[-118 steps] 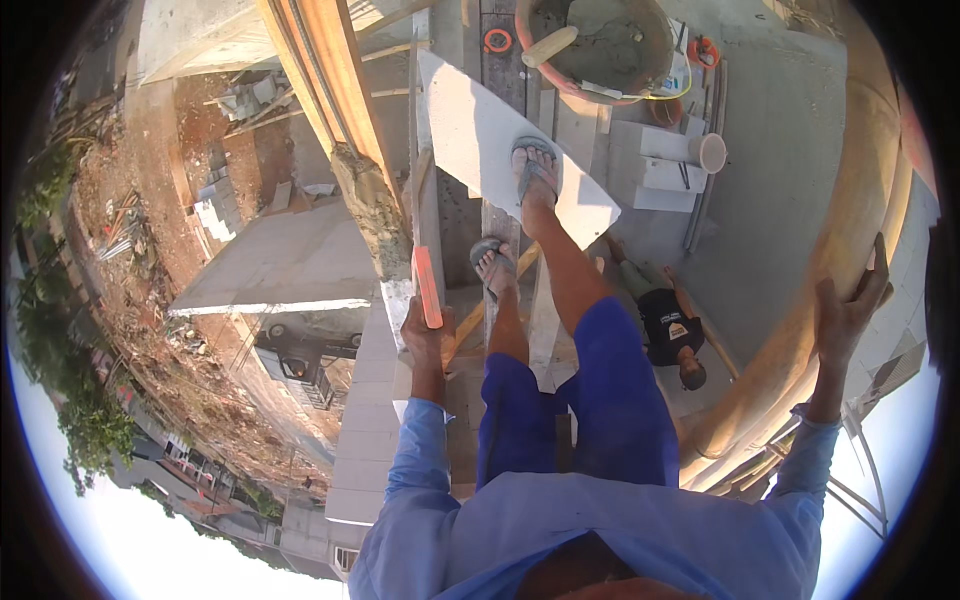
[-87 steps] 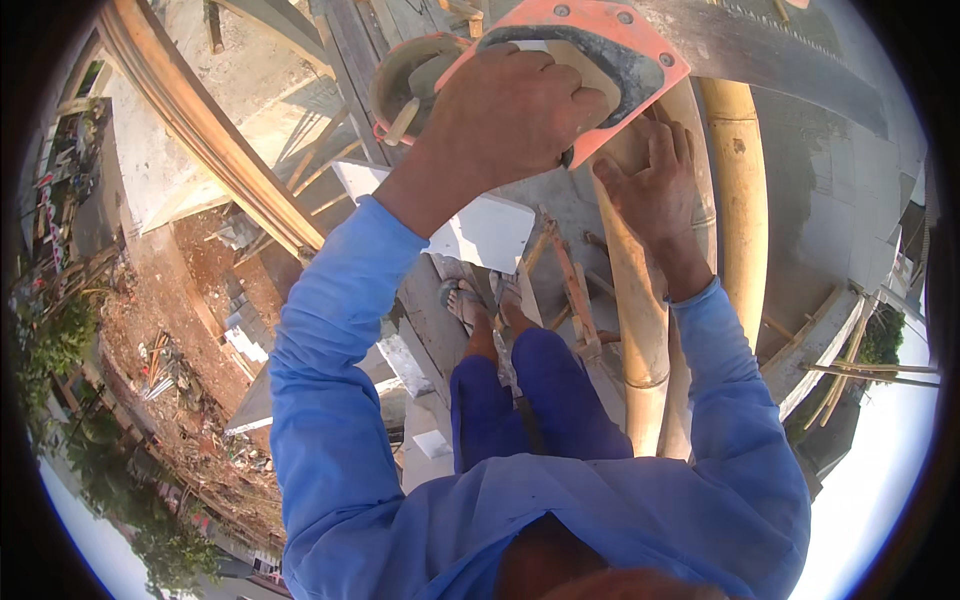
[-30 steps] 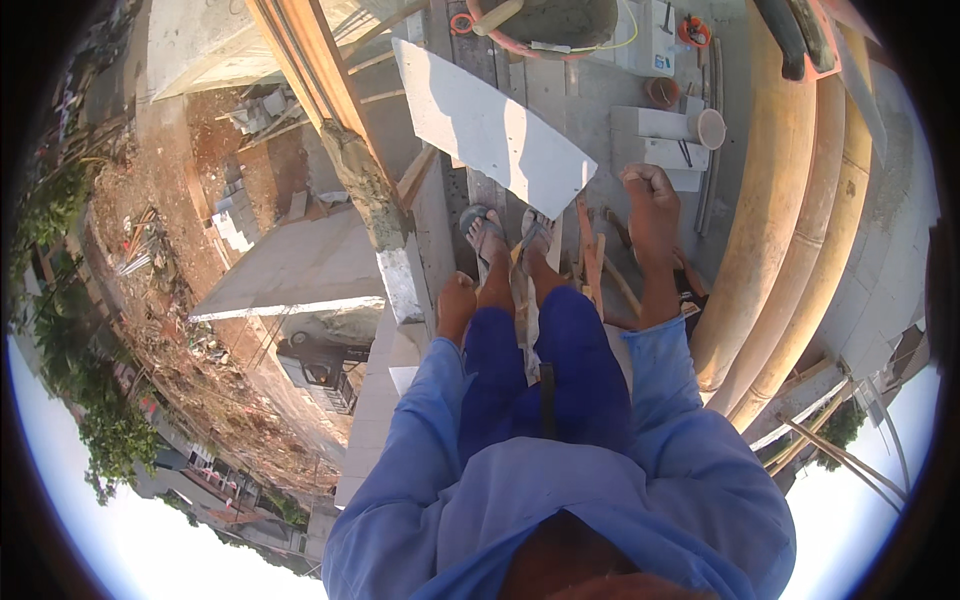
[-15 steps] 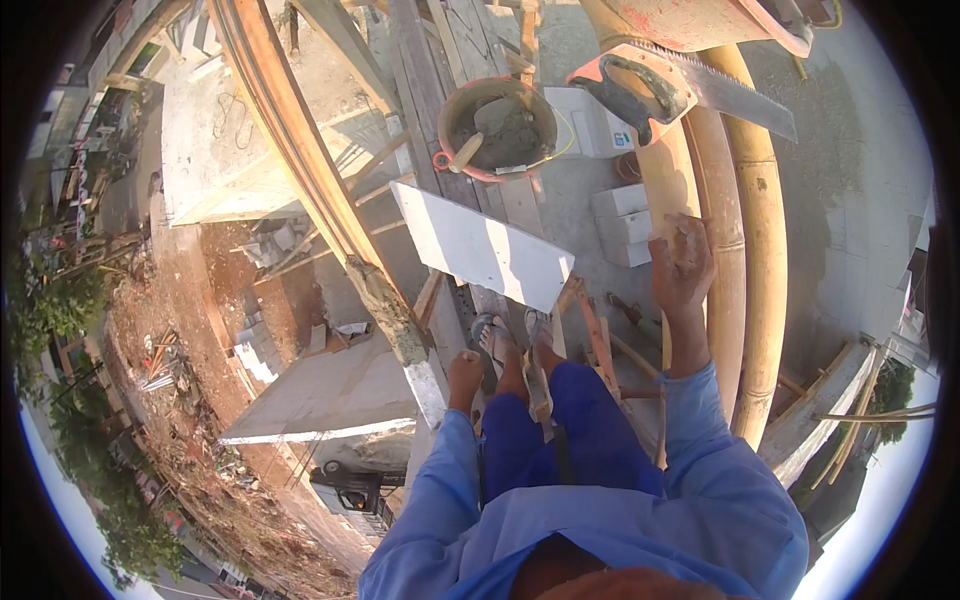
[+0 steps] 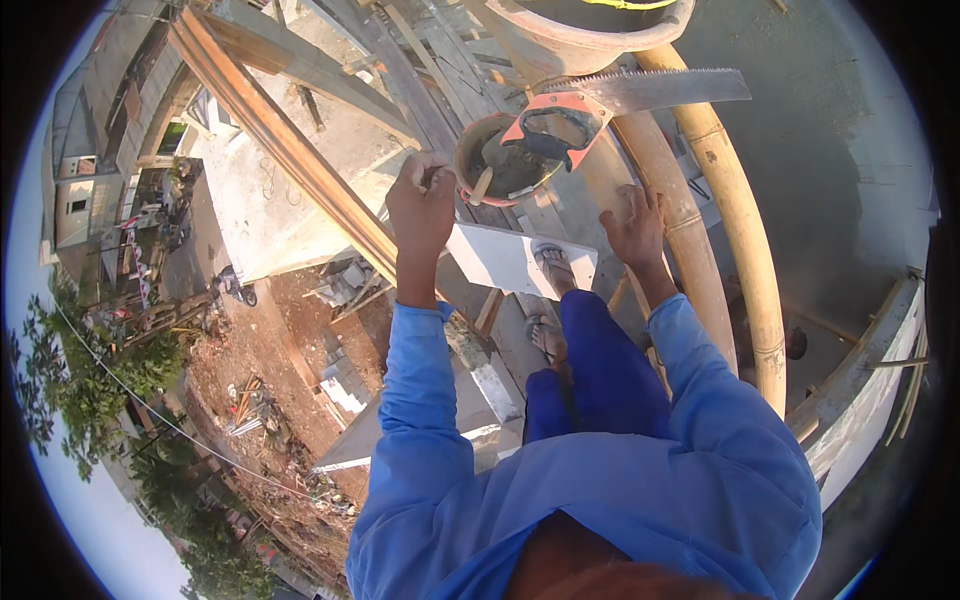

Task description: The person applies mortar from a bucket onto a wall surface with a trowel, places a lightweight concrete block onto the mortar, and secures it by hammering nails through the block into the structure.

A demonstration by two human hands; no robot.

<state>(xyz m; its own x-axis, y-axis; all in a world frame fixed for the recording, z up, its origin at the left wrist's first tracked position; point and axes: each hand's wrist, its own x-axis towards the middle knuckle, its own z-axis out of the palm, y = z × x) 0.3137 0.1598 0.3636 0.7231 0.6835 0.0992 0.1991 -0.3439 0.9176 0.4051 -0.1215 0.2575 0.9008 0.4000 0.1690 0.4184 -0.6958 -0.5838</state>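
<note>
My left hand (image 5: pixel 421 210) is raised beside a mortar bucket (image 5: pixel 463 165), its fingers curled toward the thumb with nothing visible in them. A wooden-handled tool (image 5: pixel 482 186) rests in the bucket's grey mortar. Over the bamboo poles (image 5: pixel 672 205), my right hand (image 5: pixel 637 235) has its fingers apart and holds nothing; whether it touches the bamboo I cannot tell. Ahead of that hand, a handsaw (image 5: pixel 660 90) with an orange-and-black handle lies across the poles. One of my sandalled feet is on a white board (image 5: pixel 490 258); the other is behind it on the planks.
A large tub (image 5: pixel 600 35) stands at the top, beyond the saw. On the left, a long timber beam (image 5: pixel 275 130) runs diagonally past my left hand. Below on that side lie reddish ground (image 5: pixel 270 340) and rubble. A grey concrete surface (image 5: pixel 800 180) spreads to the right of the bamboo.
My left hand has risen from beside my leg to near the bucket. My right hand has opened over the bamboo. One foot has stepped forward onto the white board, and the view has shifted.
</note>
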